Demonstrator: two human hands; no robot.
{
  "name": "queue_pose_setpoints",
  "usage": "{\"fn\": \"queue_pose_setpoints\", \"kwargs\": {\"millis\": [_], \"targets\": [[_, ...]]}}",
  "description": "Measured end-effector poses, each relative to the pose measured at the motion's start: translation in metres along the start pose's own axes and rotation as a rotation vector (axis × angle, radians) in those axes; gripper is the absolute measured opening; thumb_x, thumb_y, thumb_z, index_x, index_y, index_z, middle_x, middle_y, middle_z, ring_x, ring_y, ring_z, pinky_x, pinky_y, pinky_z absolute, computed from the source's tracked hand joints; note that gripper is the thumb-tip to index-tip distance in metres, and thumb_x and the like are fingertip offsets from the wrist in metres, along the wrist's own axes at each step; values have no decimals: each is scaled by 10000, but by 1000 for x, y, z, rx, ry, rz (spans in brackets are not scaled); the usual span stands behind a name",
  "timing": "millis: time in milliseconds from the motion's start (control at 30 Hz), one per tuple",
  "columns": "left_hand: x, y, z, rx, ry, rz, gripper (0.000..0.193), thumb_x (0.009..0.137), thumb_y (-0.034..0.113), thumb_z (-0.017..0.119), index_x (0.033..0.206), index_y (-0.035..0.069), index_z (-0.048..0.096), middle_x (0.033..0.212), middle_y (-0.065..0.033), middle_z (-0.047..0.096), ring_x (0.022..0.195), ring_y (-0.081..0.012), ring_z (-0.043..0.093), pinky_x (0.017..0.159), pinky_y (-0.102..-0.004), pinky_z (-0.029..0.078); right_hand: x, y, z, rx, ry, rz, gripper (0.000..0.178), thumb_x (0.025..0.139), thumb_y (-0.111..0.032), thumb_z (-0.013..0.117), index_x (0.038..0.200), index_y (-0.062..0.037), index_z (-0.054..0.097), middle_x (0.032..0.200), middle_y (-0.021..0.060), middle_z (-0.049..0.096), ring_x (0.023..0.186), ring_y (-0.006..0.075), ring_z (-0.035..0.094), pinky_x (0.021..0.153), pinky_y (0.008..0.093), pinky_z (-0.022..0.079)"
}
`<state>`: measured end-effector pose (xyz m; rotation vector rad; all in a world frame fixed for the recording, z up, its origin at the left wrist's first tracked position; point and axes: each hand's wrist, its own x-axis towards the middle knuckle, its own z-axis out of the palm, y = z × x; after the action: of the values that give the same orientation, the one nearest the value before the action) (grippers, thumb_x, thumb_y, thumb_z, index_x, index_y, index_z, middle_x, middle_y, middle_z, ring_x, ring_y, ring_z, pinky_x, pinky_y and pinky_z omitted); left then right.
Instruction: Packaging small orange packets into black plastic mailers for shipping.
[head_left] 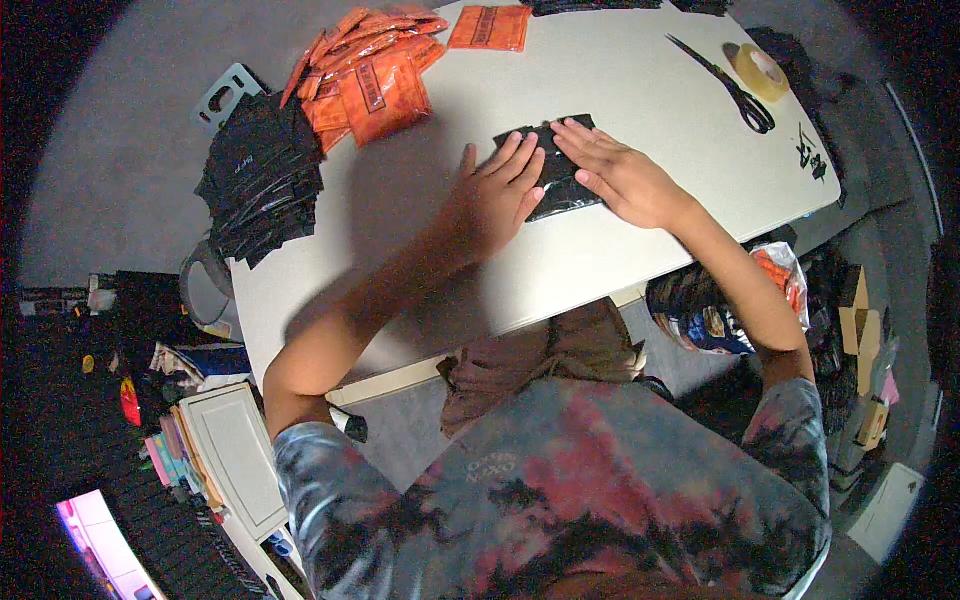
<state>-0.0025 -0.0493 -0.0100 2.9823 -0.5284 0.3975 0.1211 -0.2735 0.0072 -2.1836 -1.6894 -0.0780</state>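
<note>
Shirt [560, 490] is lying nearest. Left fingers [521, 164] and right fingers [585, 146], spread flat, are pressing a black packet [562, 196], seemingly unfinished. Beyond-left, orange packets [385, 95] are looking done.

I see pale lettering [243, 161] on the stack of flat black packets [262, 195], a dark printed label [371, 87] on a glossy orange plastic packet [402, 92], and faint lettering [492, 465] across my grey-and-red tie-dyed shirt [610, 470].
</note>
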Motion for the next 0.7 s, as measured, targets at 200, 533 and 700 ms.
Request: {"fn": "queue_pose_setpoints", "kwargs": {"millis": [200, 533, 700], "targets": [[1, 4, 0, 14, -21, -50, 509, 1036, 275, 450, 1462, 1, 405, 1581, -159, 336, 1472, -302, 313, 1096, -676, 286, 0, -2, 4, -28, 4, -6, 497, 1055, -239, 387, 1464, 43, 390, 1576, 178, 333, 1486, 310, 269, 1221, 441, 241], [48, 23, 18, -98, 157, -65, 582, 1042, 254, 424, 1419, -176, 316, 1480, -375, 352, 1427, -470, 318, 1164, -547, 266, -4, -8, 15, -45, 49, 106, 516, 1080, -280, 348, 1475, 51, 361, 1563, 206, 338, 1461, 344, 309, 1215, 445, 251], [48, 20, 20, -206, 188, -53, 625, 1041, 277, 444, 1432, -184, 284, 1481, -373, 350, 1427, -468, 317, 1185, -506, 265, -4, -11, 12, -26, 37, 159, 528, 1080, -306, 351, 1491, 27, 357, 1573, 186, 332, 1470, 329, 295, 1217, 443, 244]]}}
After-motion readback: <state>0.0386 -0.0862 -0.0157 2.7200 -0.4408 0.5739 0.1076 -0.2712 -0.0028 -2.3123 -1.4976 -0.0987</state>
